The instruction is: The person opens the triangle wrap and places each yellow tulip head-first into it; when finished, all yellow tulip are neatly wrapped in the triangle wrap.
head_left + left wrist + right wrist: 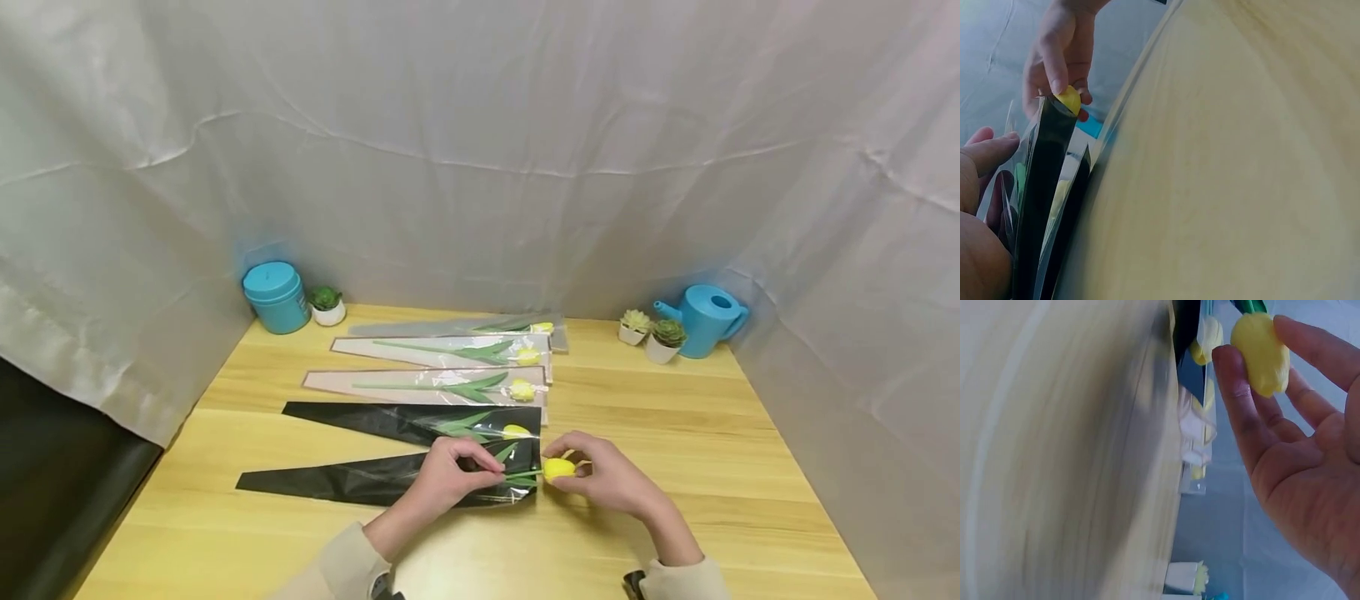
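Note:
A yellow artificial tulip (558, 469) lies with its green stem and leaves inside the nearest black flower sleeve (322, 479); its bloom sticks out past the sleeve's wide right end. My right hand (606, 477) holds that bloom between thumb and fingers, as the right wrist view also shows around the tulip (1261, 353). Near the sleeve's mouth, my left hand (447, 473) pinches its clear film with thumb and fingertips. In the left wrist view the black backing (1047, 156) stands on edge, and part of the left fingers is hidden behind film.
Behind lie another black sleeve (352, 417), two pale sleeves (322, 381) and a grey sleeve (405, 329), each with a yellow tulip. A blue canister (276, 298) and potted succulent (327, 307) stand back left; a blue watering can (705, 322) and two succulents (664, 340) back right.

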`<control>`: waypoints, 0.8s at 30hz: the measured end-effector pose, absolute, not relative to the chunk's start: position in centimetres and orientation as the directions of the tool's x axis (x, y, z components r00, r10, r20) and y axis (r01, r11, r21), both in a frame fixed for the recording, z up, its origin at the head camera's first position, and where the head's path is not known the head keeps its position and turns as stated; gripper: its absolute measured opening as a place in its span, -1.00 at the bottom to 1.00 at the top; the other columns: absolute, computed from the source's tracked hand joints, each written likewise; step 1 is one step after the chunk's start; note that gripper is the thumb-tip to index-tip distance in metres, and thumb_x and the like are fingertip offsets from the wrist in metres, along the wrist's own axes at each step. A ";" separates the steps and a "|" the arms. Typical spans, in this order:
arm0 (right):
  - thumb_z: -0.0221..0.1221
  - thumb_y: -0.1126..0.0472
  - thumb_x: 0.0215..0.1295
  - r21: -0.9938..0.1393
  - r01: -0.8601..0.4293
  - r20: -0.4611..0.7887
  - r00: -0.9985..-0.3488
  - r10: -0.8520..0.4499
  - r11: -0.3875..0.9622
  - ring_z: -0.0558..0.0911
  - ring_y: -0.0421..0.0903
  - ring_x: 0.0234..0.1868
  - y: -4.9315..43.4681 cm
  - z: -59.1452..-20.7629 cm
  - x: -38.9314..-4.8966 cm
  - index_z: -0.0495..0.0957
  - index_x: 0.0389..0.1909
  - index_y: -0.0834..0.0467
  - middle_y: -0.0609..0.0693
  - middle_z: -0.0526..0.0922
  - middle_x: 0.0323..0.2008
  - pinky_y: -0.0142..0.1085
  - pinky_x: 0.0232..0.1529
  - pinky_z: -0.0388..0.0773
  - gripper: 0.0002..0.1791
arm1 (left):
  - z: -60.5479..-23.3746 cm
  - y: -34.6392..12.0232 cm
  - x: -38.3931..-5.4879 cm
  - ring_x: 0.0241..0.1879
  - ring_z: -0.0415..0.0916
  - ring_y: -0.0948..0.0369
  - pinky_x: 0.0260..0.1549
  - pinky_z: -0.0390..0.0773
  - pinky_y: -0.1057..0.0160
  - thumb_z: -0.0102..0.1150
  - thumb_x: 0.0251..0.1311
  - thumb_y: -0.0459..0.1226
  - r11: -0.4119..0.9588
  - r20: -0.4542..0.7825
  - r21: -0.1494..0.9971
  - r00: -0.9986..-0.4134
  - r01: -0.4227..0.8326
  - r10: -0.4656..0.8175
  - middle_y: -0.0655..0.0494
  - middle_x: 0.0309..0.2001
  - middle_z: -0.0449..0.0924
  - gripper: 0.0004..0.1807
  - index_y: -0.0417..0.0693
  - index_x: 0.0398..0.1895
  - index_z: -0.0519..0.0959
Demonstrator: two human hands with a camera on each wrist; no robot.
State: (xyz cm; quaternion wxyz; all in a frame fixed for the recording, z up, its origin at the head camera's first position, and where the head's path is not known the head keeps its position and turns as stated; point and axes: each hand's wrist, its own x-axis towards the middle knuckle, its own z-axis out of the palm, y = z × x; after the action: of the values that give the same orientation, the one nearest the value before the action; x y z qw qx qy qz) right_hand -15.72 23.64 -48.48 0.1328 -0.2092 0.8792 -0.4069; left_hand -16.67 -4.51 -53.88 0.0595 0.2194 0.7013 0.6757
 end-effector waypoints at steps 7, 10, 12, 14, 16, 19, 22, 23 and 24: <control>0.42 0.12 0.29 -0.803 -0.196 -0.084 -0.898 -0.433 0.562 0.68 -0.14 -0.06 24.3 -48.6 -15.5 0.68 0.00 -0.01 -0.02 0.72 0.03 -0.34 -0.03 0.69 -0.71 | -53.9 -4.7 -16.6 -0.41 0.64 0.34 -0.42 0.64 0.40 0.58 0.04 -0.38 -0.040 0.226 0.973 -0.891 0.229 0.394 -0.13 -0.35 0.75 -0.88 -0.21 -0.35 0.80; 0.41 0.12 0.30 -0.810 -0.196 -0.076 -0.900 -0.430 0.553 0.68 -0.16 -0.08 24.4 -48.6 -15.6 0.68 0.01 0.03 0.00 0.72 0.02 -0.35 -0.05 0.69 -0.72 | -53.9 -4.7 -16.7 -0.40 0.65 0.34 -0.42 0.65 0.40 0.58 0.04 -0.38 -0.042 0.242 0.969 -0.889 0.245 0.389 -0.15 -0.35 0.75 -0.88 -0.21 -0.35 0.80; 0.40 0.12 0.32 -0.820 -0.193 -0.074 -0.898 -0.434 0.539 0.68 -0.16 -0.09 24.4 -48.5 -15.5 0.68 0.01 0.05 0.02 0.72 0.01 -0.36 -0.06 0.69 -0.72 | -53.9 -4.7 -16.7 -0.41 0.65 0.35 -0.43 0.65 0.40 0.58 0.04 -0.38 -0.046 0.245 0.968 -0.888 0.247 0.389 -0.16 -0.35 0.75 -0.87 -0.21 -0.35 0.80; 0.40 0.13 0.33 -0.835 -0.177 -0.081 -0.897 -0.434 0.521 0.69 -0.14 -0.08 24.5 -48.5 -15.5 0.67 0.02 0.09 0.05 0.72 0.01 -0.36 -0.06 0.70 -0.71 | -53.9 -4.8 -16.7 -0.41 0.65 0.35 -0.43 0.65 0.40 0.58 0.04 -0.38 -0.053 0.248 0.968 -0.888 0.247 0.387 -0.18 -0.36 0.75 -0.87 -0.22 -0.35 0.80; 0.39 0.14 0.34 -0.854 -0.154 -0.089 -0.898 -0.432 0.496 0.69 -0.12 -0.08 24.7 -48.5 -15.5 0.67 0.03 0.11 0.09 0.71 0.02 -0.35 -0.06 0.71 -0.71 | -53.8 -4.8 -16.7 -0.41 0.65 0.35 -0.42 0.66 0.40 0.58 0.04 -0.38 -0.057 0.247 0.968 -0.889 0.245 0.386 -0.18 -0.36 0.75 -0.86 -0.23 -0.35 0.80; 0.39 0.16 0.33 -0.875 -0.119 -0.098 -0.906 -0.412 0.469 0.70 -0.09 -0.08 24.9 -48.6 -15.3 0.67 0.03 0.14 0.13 0.71 0.02 -0.34 -0.06 0.72 -0.71 | -53.7 -4.7 -16.7 -0.40 0.65 0.35 -0.41 0.66 0.40 0.58 0.03 -0.37 -0.050 0.243 0.969 -0.892 0.243 0.381 -0.17 -0.36 0.75 -0.86 -0.23 -0.35 0.80; 0.40 0.16 0.32 -0.881 -0.098 -0.102 -0.916 -0.388 0.463 0.70 -0.10 -0.09 25.0 -48.6 -15.2 0.68 0.01 0.14 0.14 0.70 0.03 -0.33 -0.08 0.73 -0.71 | -53.5 -4.7 -16.8 -0.39 0.65 0.34 -0.40 0.65 0.40 0.59 0.03 -0.36 -0.039 0.236 0.970 -0.894 0.240 0.381 -0.16 -0.35 0.75 -0.86 -0.21 -0.35 0.80; 0.40 0.16 0.32 -0.882 -0.095 -0.101 -0.918 -0.383 0.461 0.70 -0.11 -0.10 25.0 -48.6 -15.2 0.68 0.01 0.14 0.14 0.70 0.02 -0.32 -0.08 0.73 -0.71 | -53.5 -4.7 -16.8 -0.39 0.64 0.35 -0.40 0.65 0.41 0.59 0.03 -0.36 -0.036 0.234 0.970 -0.894 0.238 0.382 -0.16 -0.35 0.75 -0.86 -0.21 -0.35 0.80; 0.40 0.16 0.31 -0.883 -0.093 -0.100 -0.920 -0.379 0.460 0.70 -0.12 -0.10 25.0 -48.6 -15.2 0.68 0.01 0.14 0.14 0.71 0.02 -0.32 -0.08 0.73 -0.71 | -53.5 -4.7 -16.7 -0.39 0.64 0.34 -0.41 0.64 0.41 0.59 0.04 -0.36 -0.034 0.230 0.971 -0.894 0.235 0.384 -0.15 -0.35 0.75 -0.86 -0.20 -0.35 0.81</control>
State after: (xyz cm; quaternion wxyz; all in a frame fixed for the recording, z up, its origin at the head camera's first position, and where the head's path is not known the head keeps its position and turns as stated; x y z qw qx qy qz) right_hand -15.19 25.00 -48.64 0.1427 -0.1400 0.8424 -0.5003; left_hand -16.73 -4.68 -53.46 0.0542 0.2233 0.6930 0.6833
